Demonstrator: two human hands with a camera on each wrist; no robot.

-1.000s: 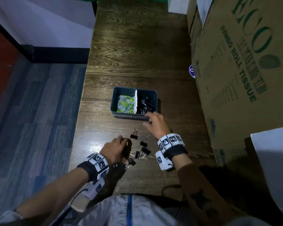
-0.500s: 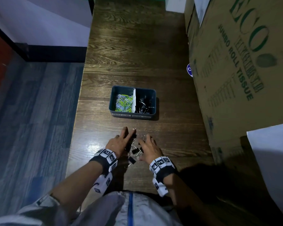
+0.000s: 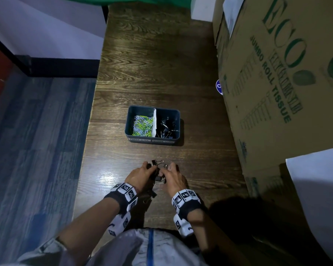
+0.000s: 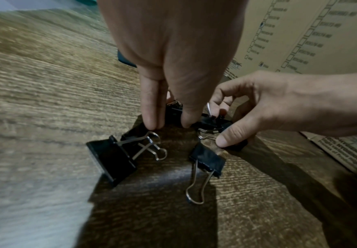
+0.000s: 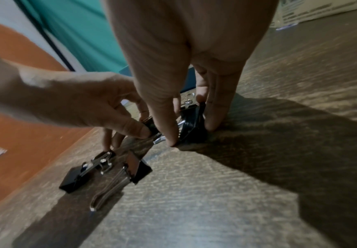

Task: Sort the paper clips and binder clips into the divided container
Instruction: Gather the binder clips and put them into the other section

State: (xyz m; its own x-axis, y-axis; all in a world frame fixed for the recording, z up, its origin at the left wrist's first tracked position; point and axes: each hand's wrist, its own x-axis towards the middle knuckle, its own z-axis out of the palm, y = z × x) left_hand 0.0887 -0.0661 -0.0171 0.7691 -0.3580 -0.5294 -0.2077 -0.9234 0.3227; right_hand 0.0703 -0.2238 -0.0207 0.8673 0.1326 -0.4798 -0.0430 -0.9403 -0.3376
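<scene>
A dark divided container point(image 3: 130, 120) stands mid-table, with green and white paper clips point(image 3: 142, 125) in its left half and black binder clips point(image 3: 166, 128) in its right half. Nearer me, both hands meet over a small cluster of black binder clips point(image 3: 157, 174). My left hand point(image 4: 168, 125) pinches one binder clip point(image 4: 173, 114) between thumb and fingers. My right hand point(image 5: 191, 134) pinches another binder clip point(image 5: 192, 125) against the table. Two loose binder clips point(image 4: 111, 157) point(image 4: 207, 159) lie just behind the hands, towards me.
A tall cardboard box point(image 3: 277, 83) printed "ECO jumbo roll tissue" lines the table's right side. The wooden table point(image 3: 158, 64) drops off at its left edge to blue carpet point(image 3: 37, 141). A white sheet point(image 3: 319, 189) sits at the near right.
My right hand came back from the container's binder-clip half to the pile. Both hands closed together on the clips, which are now bunched between them.
</scene>
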